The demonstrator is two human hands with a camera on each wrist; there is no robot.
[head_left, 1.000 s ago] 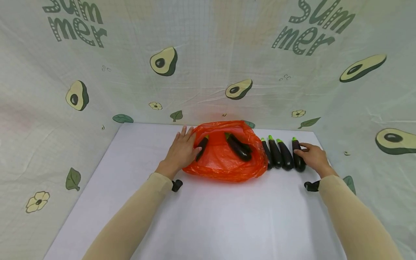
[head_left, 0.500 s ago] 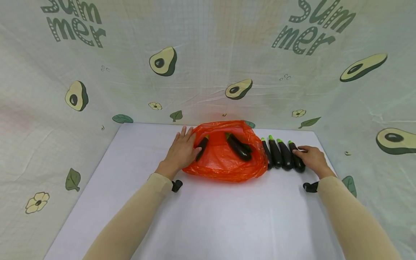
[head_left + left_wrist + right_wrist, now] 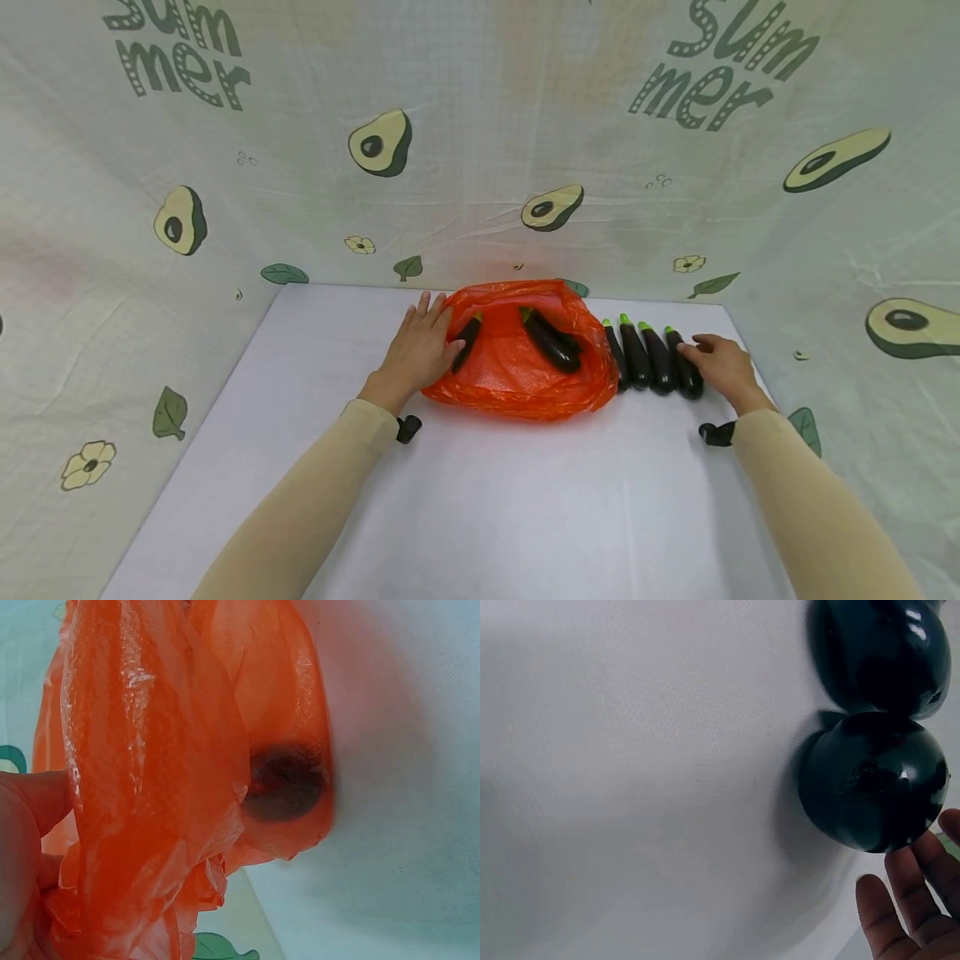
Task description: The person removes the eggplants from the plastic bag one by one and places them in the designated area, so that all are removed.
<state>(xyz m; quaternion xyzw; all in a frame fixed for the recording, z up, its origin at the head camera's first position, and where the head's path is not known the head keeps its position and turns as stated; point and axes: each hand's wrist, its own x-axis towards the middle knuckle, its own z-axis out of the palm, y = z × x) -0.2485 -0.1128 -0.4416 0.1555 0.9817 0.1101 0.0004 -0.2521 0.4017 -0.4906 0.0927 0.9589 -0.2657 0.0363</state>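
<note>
My left hand (image 3: 418,346) lies at the left rim of an orange-red plastic bag (image 3: 498,408), fingers extended, thumb reaching over the rim. Through the bag's wide mouth show a slim eggplant (image 3: 467,342) beside that thumb and a larger eggplant (image 3: 551,340) on the right, partly covering another. In the left wrist view, the bag wall (image 3: 150,772) hides most of the fingers. My right hand (image 3: 723,367) touches the outermost eggplant (image 3: 684,367) of a row right of the bag, its fingers loosely extended. The right wrist view shows this eggplant's round end (image 3: 874,784) above the fingertips.
Several eggplants (image 3: 635,354) with green stems lie side by side between the bag and my right hand. The white table (image 3: 525,508) meets a cloth backdrop (image 3: 465,192) printed with avocados along its back edge. A dark wrist camera (image 3: 717,433) hangs under the right sleeve.
The outermost eggplant's stem end has swung left toward the row, with my right hand following it slightly. Since half a second ago little has moved; my left hand and the bag stay put.
</note>
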